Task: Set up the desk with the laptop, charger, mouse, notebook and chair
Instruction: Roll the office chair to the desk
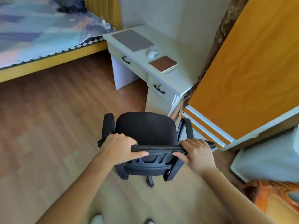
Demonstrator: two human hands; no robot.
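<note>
A black office chair (145, 128) with armrests stands on the wooden floor, a short way in front of the pale desk (176, 78). My left hand (119, 147) and my right hand (196, 153) both grip the top edge of its backrest. On the desk lie a closed grey laptop (132, 39), a white mouse (152, 53) and a brown notebook (163, 63) in a row. A white charger (104, 23) with its cable lies on the bed, near the desk's far end.
A bed (40, 39) with a patterned cover fills the upper left. An orange wardrobe (246, 75) stands right of the desk. A pale box-like object (268, 159) and an orange item (275, 196) sit at the lower right. Wooden floor (53, 120) stretches to the left.
</note>
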